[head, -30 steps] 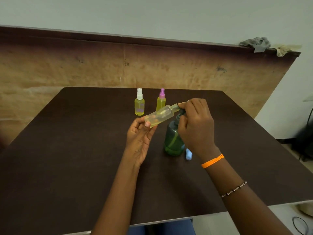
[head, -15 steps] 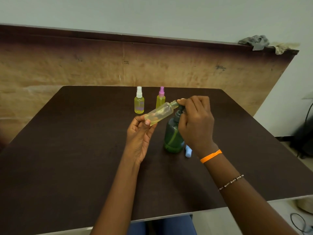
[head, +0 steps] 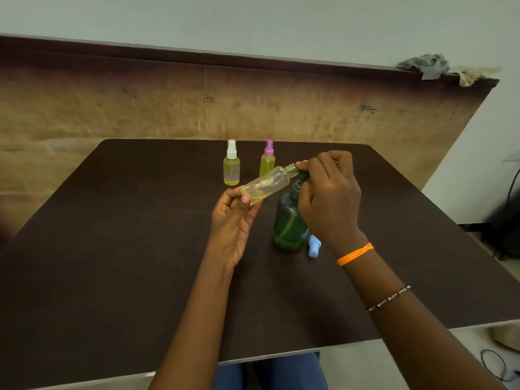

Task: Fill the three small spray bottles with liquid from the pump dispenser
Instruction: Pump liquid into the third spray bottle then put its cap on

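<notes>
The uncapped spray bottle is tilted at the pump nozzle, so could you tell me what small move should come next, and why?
Probably press the pump head again: the left hand holds the uncapped bottle with its neck at the nozzle of the green dispenser, the right hand sits on the pump, and the bottle looks only partly filled.

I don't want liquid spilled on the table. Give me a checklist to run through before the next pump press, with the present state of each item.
1. Open bottle held by left hand: ok, pinched at its base.
2. Bottle neck at the pump spout: ok, it meets the spout under the right hand.
3. Right hand on the pump head of the green dispenser: ok.
4. Dispenser standing upright on the table: ok.
5. Room left in the bottle: cannot tell.
6. Blue spray cap within reach: ok, lying beside the dispenser.
</notes>
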A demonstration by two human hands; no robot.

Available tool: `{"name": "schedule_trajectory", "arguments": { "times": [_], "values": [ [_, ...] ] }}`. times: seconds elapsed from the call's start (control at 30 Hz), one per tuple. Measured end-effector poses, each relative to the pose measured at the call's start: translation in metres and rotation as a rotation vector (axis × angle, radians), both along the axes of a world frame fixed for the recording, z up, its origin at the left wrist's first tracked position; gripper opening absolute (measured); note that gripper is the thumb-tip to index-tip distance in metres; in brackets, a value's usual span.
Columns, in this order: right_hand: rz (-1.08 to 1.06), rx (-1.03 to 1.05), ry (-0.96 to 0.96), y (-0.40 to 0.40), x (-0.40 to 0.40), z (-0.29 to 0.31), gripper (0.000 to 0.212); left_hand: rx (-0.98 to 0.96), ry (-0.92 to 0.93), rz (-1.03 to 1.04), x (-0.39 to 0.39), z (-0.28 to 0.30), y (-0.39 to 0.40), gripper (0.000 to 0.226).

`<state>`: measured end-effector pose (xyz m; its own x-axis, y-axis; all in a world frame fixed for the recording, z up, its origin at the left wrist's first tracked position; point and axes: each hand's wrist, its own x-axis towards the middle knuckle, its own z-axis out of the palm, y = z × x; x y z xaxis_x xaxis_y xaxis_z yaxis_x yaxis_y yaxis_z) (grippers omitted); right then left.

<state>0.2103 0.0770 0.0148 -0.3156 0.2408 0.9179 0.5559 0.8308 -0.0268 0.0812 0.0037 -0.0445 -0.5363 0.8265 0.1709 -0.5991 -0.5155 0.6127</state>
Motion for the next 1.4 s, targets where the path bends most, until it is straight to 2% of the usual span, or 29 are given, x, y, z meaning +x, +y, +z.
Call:
{"name": "schedule_trajectory", "arguments": {
  "times": [0.13,0.43,0.57,0.63,0.93,1.17,1.4],
  "values": [
    [-0.009,-0.047,0.110,0.000,-0.004,-0.020,0.027,0.002,-0.016,-0.002,0.000,-0.001,0.001,0.076],
    [0.023,-0.010,-0.047,0.003,0.002,0.009,0.022,0.013,0.005,-0.012,0.001,0.000,0.000,0.075],
    [0.041,-0.100,0.110,-0.002,-0.006,-0.018,0.033,0.022,-0.006,-0.007,-0.002,-0.001,0.002,0.073],
    [0.037,-0.110,0.129,-0.001,-0.006,-0.026,0.036,0.022,-0.014,-0.003,-0.002,-0.002,0.003,0.073],
    [-0.019,-0.079,-0.051,-0.001,0.003,0.007,0.024,0.013,-0.005,-0.006,0.000,0.000,0.001,0.073],
    [-0.032,-0.106,0.072,-0.006,-0.007,-0.021,0.030,0.001,-0.013,0.009,-0.002,0.000,0.002,0.073],
    [0.004,-0.066,-0.103,0.000,0.005,0.014,0.023,0.009,0.004,-0.004,-0.001,0.000,0.000,0.074]
  ]
}}
